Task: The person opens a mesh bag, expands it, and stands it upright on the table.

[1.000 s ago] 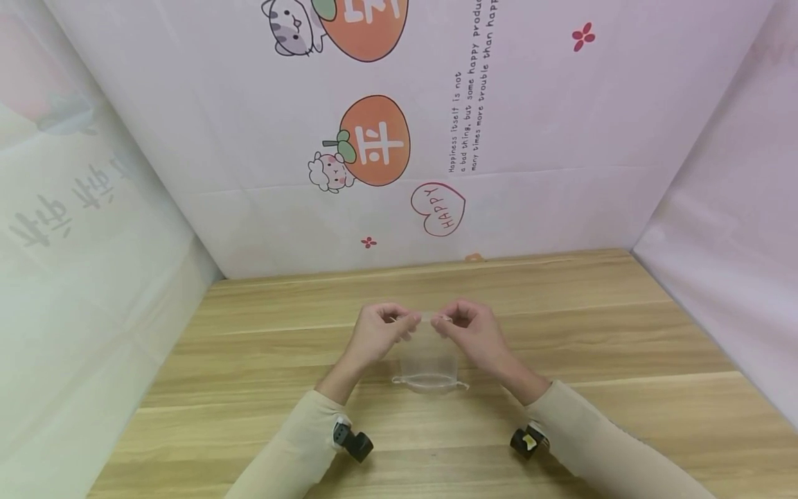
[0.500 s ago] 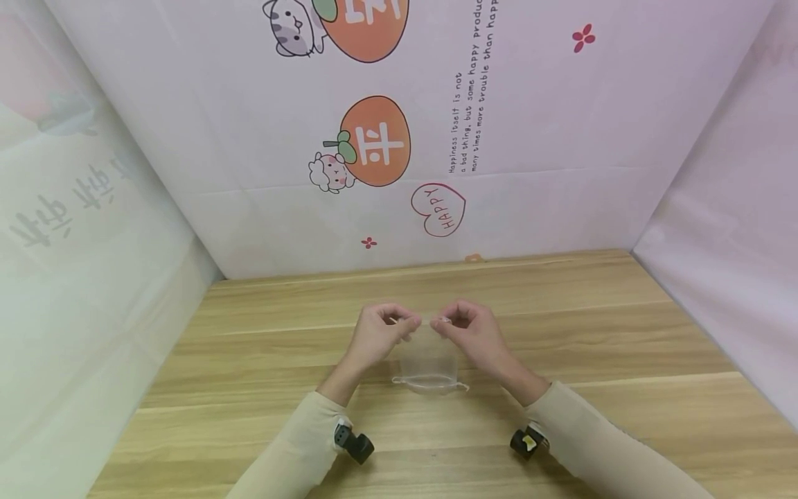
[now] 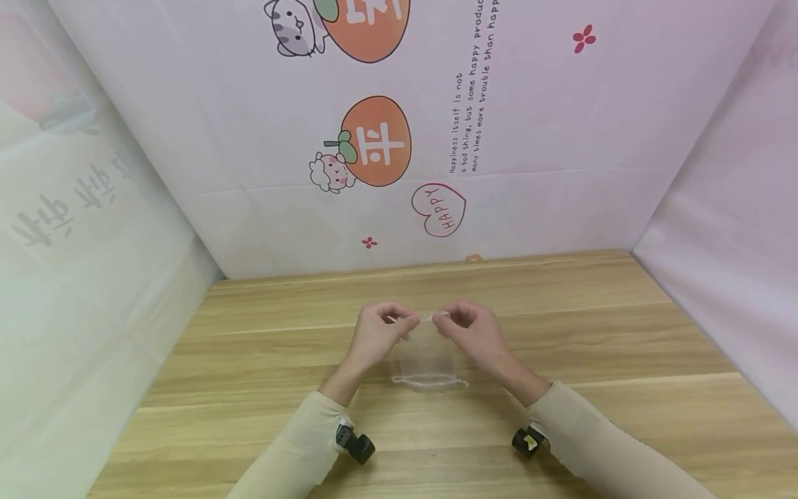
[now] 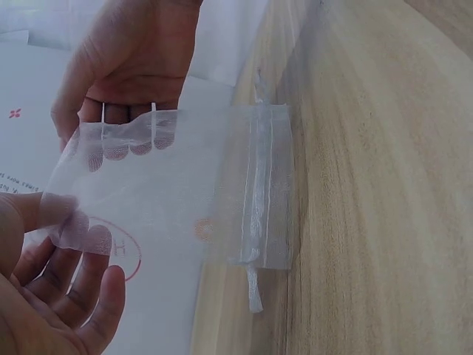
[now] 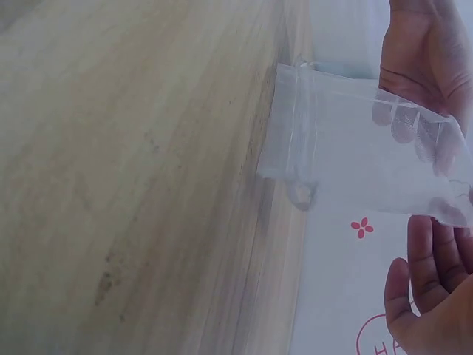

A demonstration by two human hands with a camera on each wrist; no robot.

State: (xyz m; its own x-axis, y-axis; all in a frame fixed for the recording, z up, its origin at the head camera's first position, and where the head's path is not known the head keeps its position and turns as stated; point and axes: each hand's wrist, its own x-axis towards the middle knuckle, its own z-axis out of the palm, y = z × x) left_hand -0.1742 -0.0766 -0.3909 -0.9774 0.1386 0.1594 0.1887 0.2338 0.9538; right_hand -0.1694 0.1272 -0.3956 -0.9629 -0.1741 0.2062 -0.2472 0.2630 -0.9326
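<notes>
Fingers of your left hand and right hand pinch the thin bag by its far edge. I think you are holding it up now. Next, mind the loose string end.

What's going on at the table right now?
A person holds a small sheer drawstring pouch up over the wooden table. The left hand and the right hand each pinch one top corner. The end with the drawstring hangs down toward the person, just above the wood.
</notes>
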